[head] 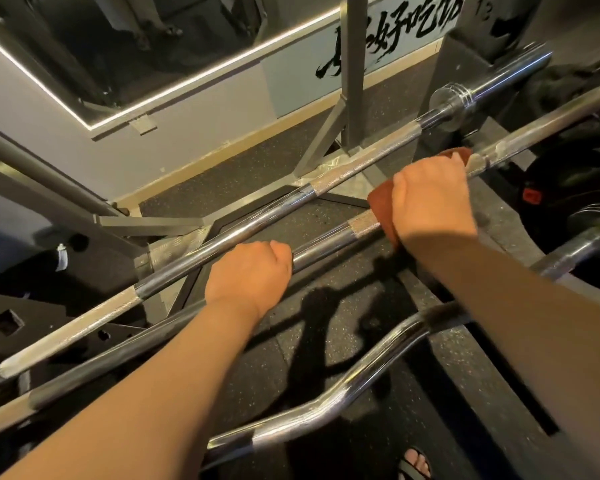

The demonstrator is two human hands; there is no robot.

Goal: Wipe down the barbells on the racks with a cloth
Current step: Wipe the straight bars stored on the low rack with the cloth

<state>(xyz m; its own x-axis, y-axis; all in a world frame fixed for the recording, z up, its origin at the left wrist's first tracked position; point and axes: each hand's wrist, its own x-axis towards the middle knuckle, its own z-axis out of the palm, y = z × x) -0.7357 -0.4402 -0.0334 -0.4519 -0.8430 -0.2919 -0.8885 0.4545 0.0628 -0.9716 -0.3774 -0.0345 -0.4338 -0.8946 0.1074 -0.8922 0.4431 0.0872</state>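
Three steel bars lie on a rack and run from lower left to upper right. My left hand (248,275) grips the smooth part of the middle barbell (329,242). My right hand (430,199) grips the same bar further right, with a rust-brown cloth (381,204) wrapped round the bar under its palm. The cloth's far edge shows beyond my knuckles. The far barbell (257,220) lies parallel behind, with knurled sections and a collared sleeve at its right end. A curved curl bar (343,396) sits nearest me.
Grey rack uprights (355,74) and base braces stand behind the bars. Black weight plates (568,188) are stacked at the right. A wall mirror (118,46) hangs at upper left. The floor is dark speckled rubber (326,320). A sandalled foot (414,462) shows at the bottom.
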